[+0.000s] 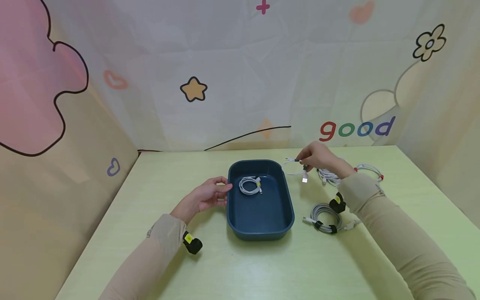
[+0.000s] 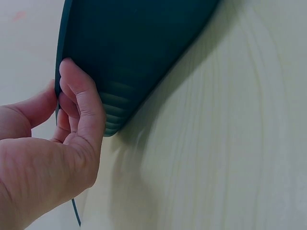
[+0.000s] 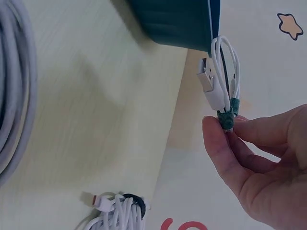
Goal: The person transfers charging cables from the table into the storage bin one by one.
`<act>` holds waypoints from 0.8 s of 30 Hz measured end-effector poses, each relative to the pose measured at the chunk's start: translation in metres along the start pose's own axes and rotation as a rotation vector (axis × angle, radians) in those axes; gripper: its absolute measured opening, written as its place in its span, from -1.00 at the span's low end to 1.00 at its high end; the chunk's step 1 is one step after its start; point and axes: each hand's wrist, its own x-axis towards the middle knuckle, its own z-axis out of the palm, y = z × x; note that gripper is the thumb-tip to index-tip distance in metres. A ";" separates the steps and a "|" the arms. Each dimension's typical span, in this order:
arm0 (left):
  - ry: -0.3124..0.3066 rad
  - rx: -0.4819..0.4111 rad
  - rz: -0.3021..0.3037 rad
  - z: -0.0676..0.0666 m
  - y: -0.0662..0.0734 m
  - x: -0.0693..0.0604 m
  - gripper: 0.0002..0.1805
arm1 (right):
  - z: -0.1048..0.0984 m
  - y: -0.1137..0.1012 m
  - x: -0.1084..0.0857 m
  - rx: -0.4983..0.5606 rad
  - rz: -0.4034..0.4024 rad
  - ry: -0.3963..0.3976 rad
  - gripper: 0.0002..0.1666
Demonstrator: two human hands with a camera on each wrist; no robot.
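Note:
A dark blue plastic bin (image 1: 260, 223) stands mid-table with a coiled white cable (image 1: 249, 192), bound by a yellow tie, lying inside. My left hand (image 1: 211, 193) grips the bin's left rim, thumb on the inner side and fingers outside, as the left wrist view (image 2: 72, 124) also shows. Just past the bin's right rim, my right hand (image 1: 318, 158) pinches a short white USB cable (image 3: 218, 93) in the air by its dark green tie. Its USB plug and small loop stick out beyond the fingertips.
Right of the bin lies a grey coiled cable (image 1: 316, 213) with black ties. Behind it, partly hidden by the right hand, is a white cable bundle (image 1: 329, 178). Farther right rests a white cable (image 1: 369, 167) with red ties. A printed curtain (image 1: 232, 75) hangs behind the table.

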 end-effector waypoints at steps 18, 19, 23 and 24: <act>0.000 0.006 -0.001 0.001 0.002 -0.002 -0.91 | 0.019 -0.035 0.016 0.025 -0.054 -0.041 -0.77; -0.001 0.007 0.000 0.001 0.002 -0.002 -0.91 | 0.021 -0.036 0.017 0.027 -0.057 -0.043 -0.77; 0.000 0.005 -0.005 0.000 0.001 -0.001 -0.91 | 0.027 -0.044 0.019 0.025 -0.076 -0.052 -0.76; 0.000 0.006 -0.005 0.000 0.001 -0.002 -0.91 | 0.028 -0.046 0.020 0.022 -0.078 -0.056 -0.76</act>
